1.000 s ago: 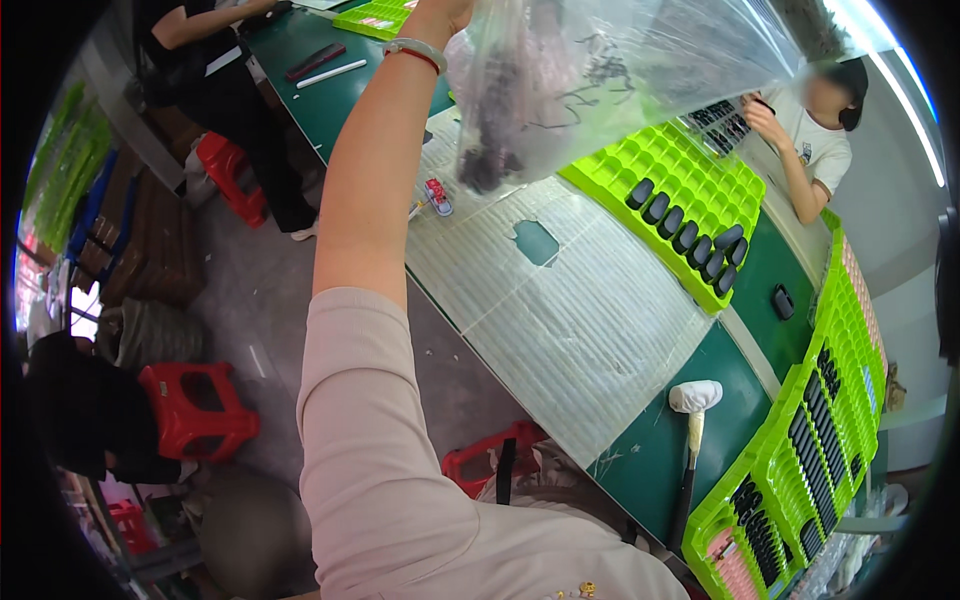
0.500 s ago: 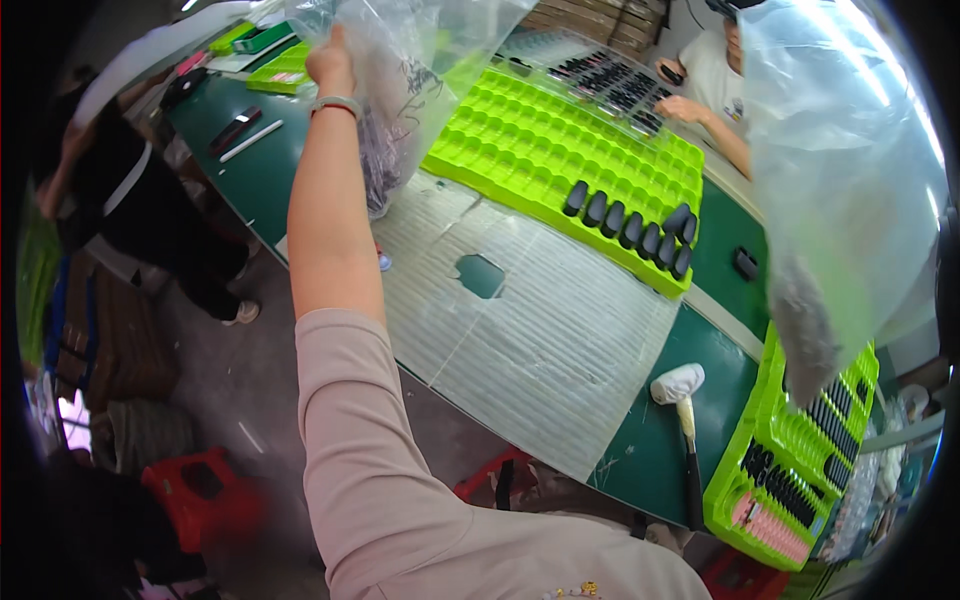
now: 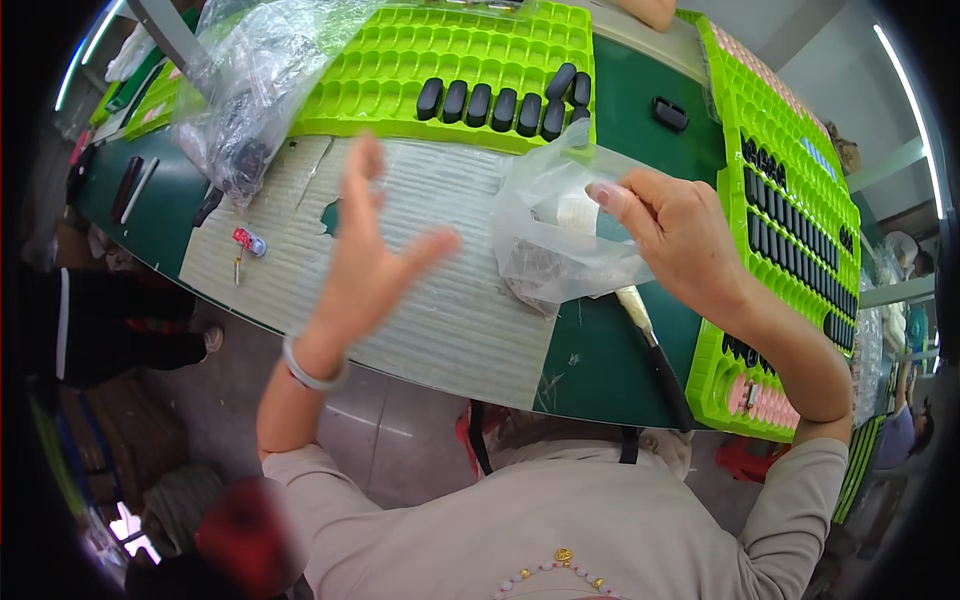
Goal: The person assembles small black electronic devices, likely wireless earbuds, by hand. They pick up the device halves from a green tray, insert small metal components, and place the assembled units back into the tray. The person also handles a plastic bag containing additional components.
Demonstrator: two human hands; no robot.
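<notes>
My right hand [image 3: 690,235] pinches the rim of a frosted plastic bag [image 3: 520,215], which hangs over the right edge of the mat with small dark pieces gathered at its bottom. My left hand [image 3: 370,255] is raised over the mat's middle, fingers spread, holding nothing; it is slightly blurred. Left of it, a clear plastic bag [image 3: 250,100] with dark contents lies against the bright green tray [image 3: 400,60]. Several black oval cases [image 3: 480,103] stand in that tray's near right cells. Behind the frosted bag, a mallet [image 3: 655,350] is partly hidden.
A pale ribbed mat [image 3: 440,330] covers part of the green table. On the right stands another green tray [image 3: 712,385] with black and pink parts. A single black case [image 3: 670,113] lies between the trays. A small red-and-blue item [image 3: 250,242] sits at the mat's left.
My left hand has let go of the clear bag and come down toward the mat's middle. The frosted bag has moved from the upper right to over the mat, and my right hand now shows.
</notes>
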